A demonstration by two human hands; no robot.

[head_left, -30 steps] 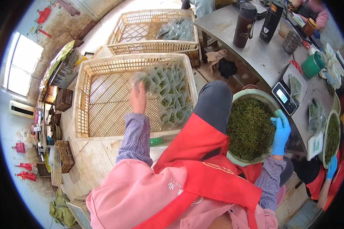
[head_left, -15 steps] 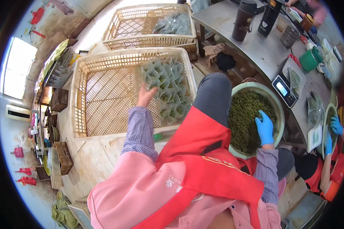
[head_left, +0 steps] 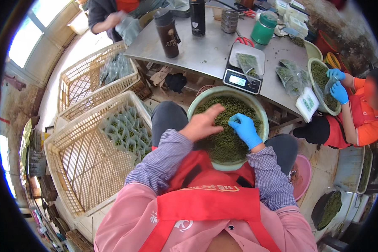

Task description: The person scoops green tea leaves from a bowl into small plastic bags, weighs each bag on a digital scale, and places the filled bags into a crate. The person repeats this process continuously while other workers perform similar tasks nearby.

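Note:
A pale green basin [head_left: 263,119], full of small green peppercorn-like grains [head_left: 227,145], sits between my knees. My left hand [head_left: 203,122], bare, reaches over its left side, fingers apart and slightly blurred, holding nothing I can see. Opposite it, my right hand [head_left: 245,131] in a blue glove is above the grains with thumb and fingertips pinched together; whatever is in the pinch is hidden. Left of my knee stands a cream plastic crate [head_left: 54,147] with rows of filled clear bags [head_left: 128,130] in its right part.
On the metal table [head_left: 210,52] ahead are a digital scale [head_left: 242,82] bearing a filled bag [head_left: 248,63], dark flasks [head_left: 167,35] and a green jar [head_left: 264,28]. A co-worker's gloved hands [head_left: 339,88] are over another basin at right. Another crate [head_left: 77,90] stands behind mine.
My left hand has moved from the bags in the crate to above the basin. My right hand has lifted off the grains into a pinch. The view has turned right.

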